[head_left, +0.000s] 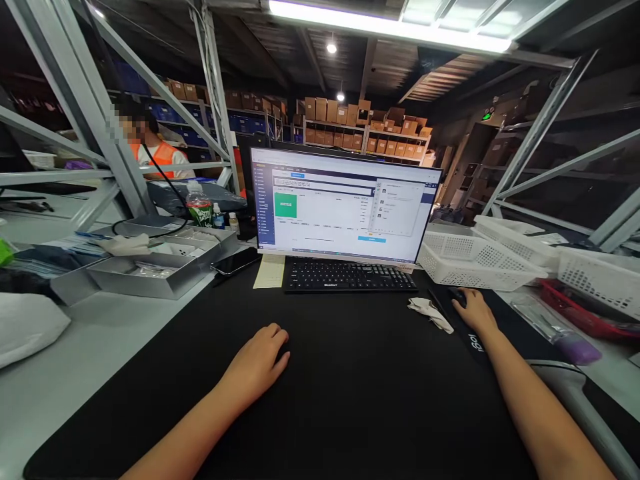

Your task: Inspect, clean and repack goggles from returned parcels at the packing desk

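My left hand (261, 357) rests on the black desk mat (350, 387), fingers a little bent, thumb apart, nothing in it. On the right, my right hand (474, 311) lies over a black computer mouse (456, 295), which it partly hides. A black keyboard (350, 277) stands in front of the lit monitor (340, 207), whose screen shows a web page with a green square and a chat window. Between the keyboard and my right hand is a crumpled white cloth or tissue (431, 315).
Left: grey open boxes (170, 283), a phone (236, 261), yellow notepaper (270, 271) and a drink bottle (199, 207). Right: white perforated baskets (475, 257), a red tray (580, 310) and a grey handheld scanner (565, 380) beside my forearm. A person in an orange vest (163, 157) is behind the rack frame.
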A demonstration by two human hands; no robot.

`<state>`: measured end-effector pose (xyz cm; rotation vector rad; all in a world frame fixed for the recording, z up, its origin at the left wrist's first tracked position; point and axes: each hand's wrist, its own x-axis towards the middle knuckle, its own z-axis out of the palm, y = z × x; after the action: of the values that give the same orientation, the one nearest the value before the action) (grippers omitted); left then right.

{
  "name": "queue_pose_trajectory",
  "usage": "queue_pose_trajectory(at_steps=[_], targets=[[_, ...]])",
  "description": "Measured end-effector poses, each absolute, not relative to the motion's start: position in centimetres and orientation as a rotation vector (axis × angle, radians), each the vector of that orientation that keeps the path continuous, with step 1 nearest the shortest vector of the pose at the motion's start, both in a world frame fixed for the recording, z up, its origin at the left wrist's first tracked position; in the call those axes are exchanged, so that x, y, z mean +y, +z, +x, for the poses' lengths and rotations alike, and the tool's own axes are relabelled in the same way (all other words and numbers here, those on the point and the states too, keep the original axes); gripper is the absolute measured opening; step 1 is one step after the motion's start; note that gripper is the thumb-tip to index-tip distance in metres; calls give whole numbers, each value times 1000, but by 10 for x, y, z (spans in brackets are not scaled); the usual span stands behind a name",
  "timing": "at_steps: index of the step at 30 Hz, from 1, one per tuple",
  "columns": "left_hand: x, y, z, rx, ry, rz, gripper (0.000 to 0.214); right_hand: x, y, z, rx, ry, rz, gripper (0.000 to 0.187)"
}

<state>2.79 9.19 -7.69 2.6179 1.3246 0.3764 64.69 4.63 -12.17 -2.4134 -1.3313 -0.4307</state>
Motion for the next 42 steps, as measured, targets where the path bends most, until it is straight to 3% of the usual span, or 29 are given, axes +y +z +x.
queue_pose_trajectory(at_steps=[42], targets=[[117, -121, 9, 1177, 668, 2632, 25, 54, -119, 644, -1278, -436, -2413, 42]])
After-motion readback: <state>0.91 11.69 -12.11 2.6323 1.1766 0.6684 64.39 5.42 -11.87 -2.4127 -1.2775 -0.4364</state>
